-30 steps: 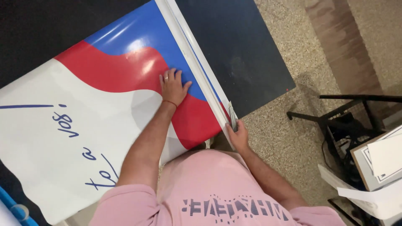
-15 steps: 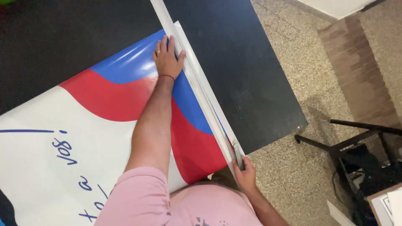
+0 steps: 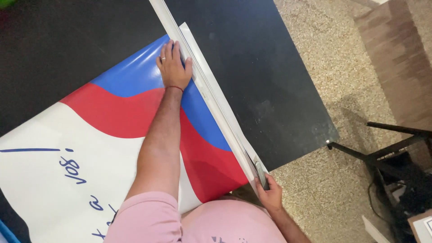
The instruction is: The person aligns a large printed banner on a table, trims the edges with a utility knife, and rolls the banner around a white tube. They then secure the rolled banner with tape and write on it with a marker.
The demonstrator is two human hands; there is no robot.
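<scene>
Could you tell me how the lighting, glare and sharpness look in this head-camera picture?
Head view: soft glare streaks the blue band of the glossy poster beside the left hand; the black table shows a dull sheen; the right hand and cutter sit in dimmer light; the focus is fairly sharp.

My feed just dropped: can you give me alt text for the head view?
The left hand presses flat on a glossy red, white and blue poster beside a long white straightedge on a black table. The right hand holds a small cutter at the straightedge's near end, by the table's edge.
</scene>
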